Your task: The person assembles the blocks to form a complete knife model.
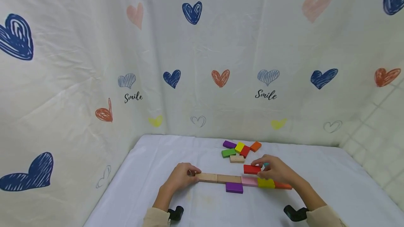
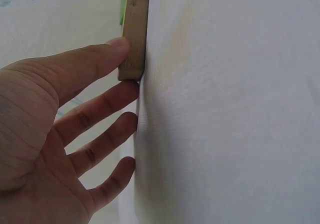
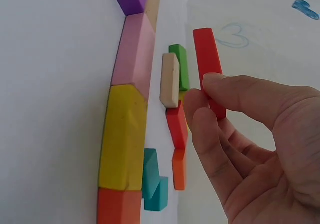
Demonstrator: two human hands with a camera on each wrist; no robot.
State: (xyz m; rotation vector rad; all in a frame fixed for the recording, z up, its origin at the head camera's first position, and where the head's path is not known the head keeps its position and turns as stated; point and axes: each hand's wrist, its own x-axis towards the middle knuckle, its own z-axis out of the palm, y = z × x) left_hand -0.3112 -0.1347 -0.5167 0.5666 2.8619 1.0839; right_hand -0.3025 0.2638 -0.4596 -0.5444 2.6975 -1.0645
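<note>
My right hand (image 1: 274, 169) pinches a red block (image 1: 251, 169) between thumb and fingertips; in the right wrist view it is apart from the row. The row on the cloth holds two plain wooden blocks (image 1: 228, 178), a pink block (image 1: 249, 181), a yellow block (image 1: 266, 183) and an orange block (image 1: 283, 186), end to end. My left hand (image 1: 180, 178) holds the row's left end, its thumb and index finger on the end wooden block (image 2: 134, 39). A purple block (image 1: 234, 187) lies against the row's near side.
Behind the row lie loose blocks: purple (image 1: 229, 144), green (image 1: 228, 153), yellow (image 1: 239, 146), red (image 1: 244, 151), orange (image 1: 255, 146) and plain wood (image 1: 237, 159). Two teal blocks (image 3: 156, 194) sit close behind the row. A heart-printed curtain (image 1: 202, 52) hangs behind the table.
</note>
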